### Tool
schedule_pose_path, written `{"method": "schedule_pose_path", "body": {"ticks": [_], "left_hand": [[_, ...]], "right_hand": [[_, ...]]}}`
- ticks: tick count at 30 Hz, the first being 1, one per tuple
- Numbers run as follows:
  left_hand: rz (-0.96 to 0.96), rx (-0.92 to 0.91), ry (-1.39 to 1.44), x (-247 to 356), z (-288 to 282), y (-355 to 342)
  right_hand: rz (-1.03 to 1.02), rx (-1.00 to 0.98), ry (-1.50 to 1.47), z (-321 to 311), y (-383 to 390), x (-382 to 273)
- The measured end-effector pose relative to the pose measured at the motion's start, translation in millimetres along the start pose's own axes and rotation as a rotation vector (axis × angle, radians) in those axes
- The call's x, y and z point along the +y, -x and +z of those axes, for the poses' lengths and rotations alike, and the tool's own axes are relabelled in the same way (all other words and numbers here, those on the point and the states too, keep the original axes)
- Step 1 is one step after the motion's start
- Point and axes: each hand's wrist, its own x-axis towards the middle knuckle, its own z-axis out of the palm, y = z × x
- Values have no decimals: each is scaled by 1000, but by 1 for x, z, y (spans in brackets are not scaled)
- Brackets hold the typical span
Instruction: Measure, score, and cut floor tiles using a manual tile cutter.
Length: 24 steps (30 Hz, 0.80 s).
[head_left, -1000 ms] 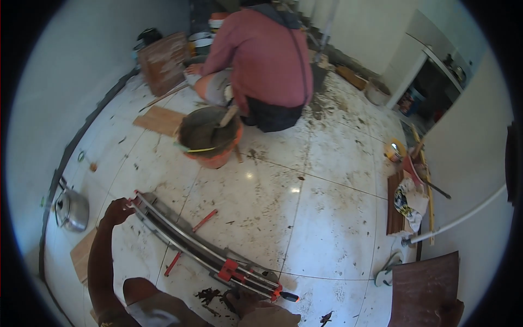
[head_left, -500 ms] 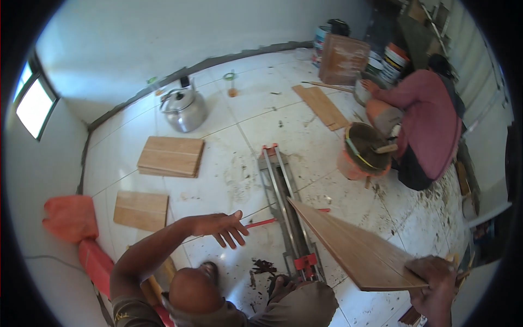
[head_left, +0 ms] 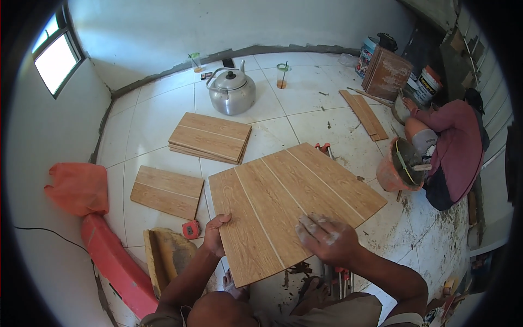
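Observation:
A large wood-look tile (head_left: 283, 188) with pale lengthwise lines is held tilted in front of me, above the floor. My left hand (head_left: 217, 235) is closed on its left edge, thumb on the face. My right hand (head_left: 329, 240), its fingers whitened with dust, reaches over the lower right edge with the fingers on the face; its thumb is hidden. Under the tile, a tile cutter (head_left: 343, 280) is mostly covered. A stack of similar tiles (head_left: 210, 135) lies beyond the left edge, and a shorter tile piece (head_left: 166, 191) lies nearer.
A kettle (head_left: 232, 95) and a drink cup (head_left: 282, 75) stand beyond. At left are an orange bag (head_left: 79, 188), a red tape measure (head_left: 191, 229) and a yellowish trough (head_left: 163, 256). A person (head_left: 455, 147) squats at right beside a mortar bucket (head_left: 395, 169). Cut strips (head_left: 365, 114) lie near.
The tile has swung from my right side to the front, its face now toward me. My left hand, empty before, has taken its left edge. My right hand has moved left with the tile.

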Motion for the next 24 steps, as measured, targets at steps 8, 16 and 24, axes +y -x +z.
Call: {"method": "schedule_pose_path", "body": {"ticks": [8,16,24], "left_hand": [[-70,76,-73,-29,-112,13],[-85,146,-272,-58,-140,19],[-129,78,-246,-52,-152,1]], "right_hand": [[-23,-45,-147,99,41,-67],[163,-100,-277,162,102,-122],[280,-71,-216,175,108,-136]]}}
